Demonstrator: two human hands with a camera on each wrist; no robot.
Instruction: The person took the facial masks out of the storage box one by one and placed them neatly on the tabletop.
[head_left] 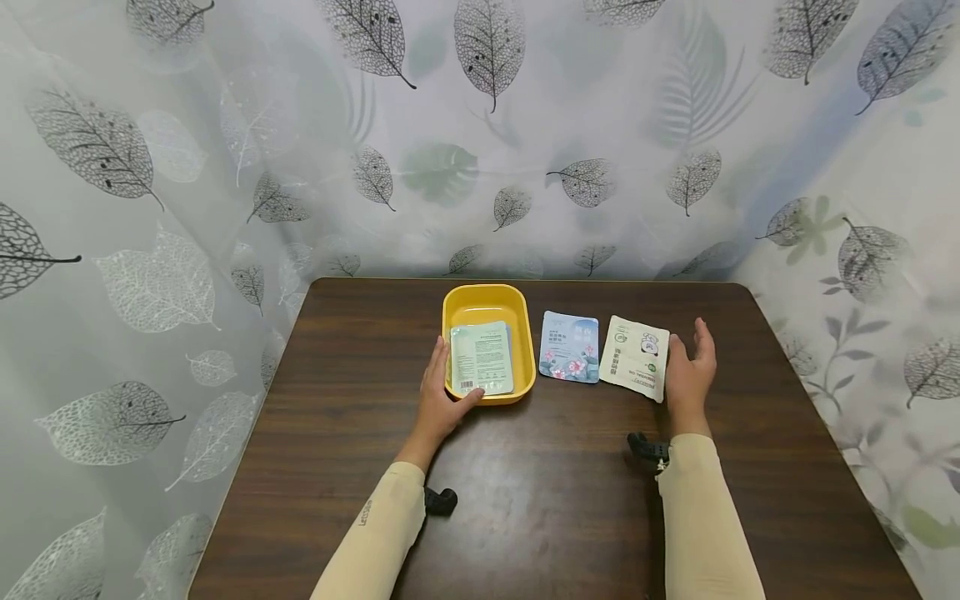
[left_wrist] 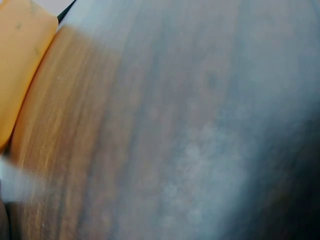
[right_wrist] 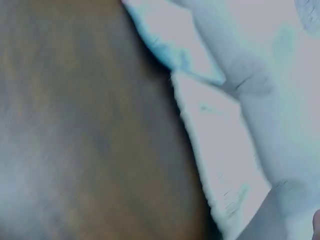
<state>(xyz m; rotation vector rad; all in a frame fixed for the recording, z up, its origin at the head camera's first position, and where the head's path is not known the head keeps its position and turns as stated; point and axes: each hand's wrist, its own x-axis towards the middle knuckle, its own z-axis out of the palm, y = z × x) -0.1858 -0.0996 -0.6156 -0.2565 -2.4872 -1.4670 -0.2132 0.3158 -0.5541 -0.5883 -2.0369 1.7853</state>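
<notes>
A yellow tray [head_left: 490, 294] stands on the brown table and holds flat sachets, the top one a pale green sachet [head_left: 480, 358] with printed text. My left hand [head_left: 438, 408] touches the tray's near left corner, fingers along its left side and thumb at the front rim. In the left wrist view, part of the yellow tray [left_wrist: 22, 60] shows at the upper left. To the tray's right lie a blue sachet [head_left: 568, 346] with pink flowers and a cream sachet [head_left: 634, 357]. My right hand [head_left: 688, 379] is at the cream sachet's right edge, fingers extended; whether it touches is unclear.
The dark wood table [head_left: 540, 492] extends toward me and to both sides. A leaf-patterned curtain [head_left: 480, 208] hangs behind the table and along its sides. Black wrist straps [head_left: 647, 447] sit at both cuffs.
</notes>
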